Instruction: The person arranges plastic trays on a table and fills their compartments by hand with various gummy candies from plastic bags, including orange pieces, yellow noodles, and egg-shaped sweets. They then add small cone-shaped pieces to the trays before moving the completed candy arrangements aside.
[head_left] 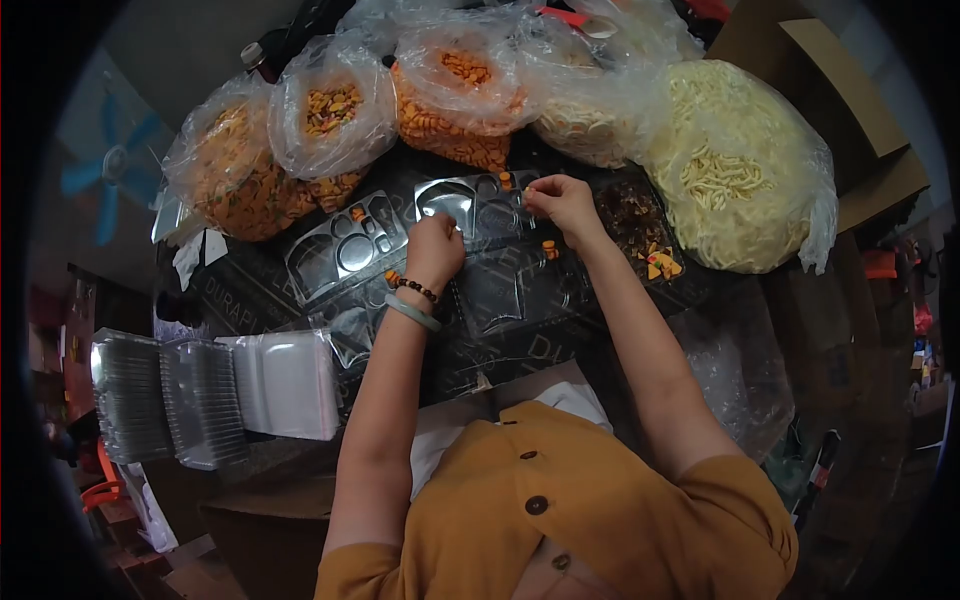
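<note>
Several clear plastic trays with moulded compartments lie on the dark table, each with a small orange piece in one of its compartments. My left hand, with a beaded bracelet and a pale bangle at the wrist, is closed above the trays; its fingers hide whatever they hold. My right hand pinches with thumb and finger over the right end of the far tray. Something tiny and pale may show at its fingertips, too small to name. Close by is another orange piece.
Open plastic bags of orange pieces line the back, with a big bag of pale curly strips at right. A dark container holds some orange and yellow pieces. Stacked clear lids or trays stand at left. A cardboard box is back right.
</note>
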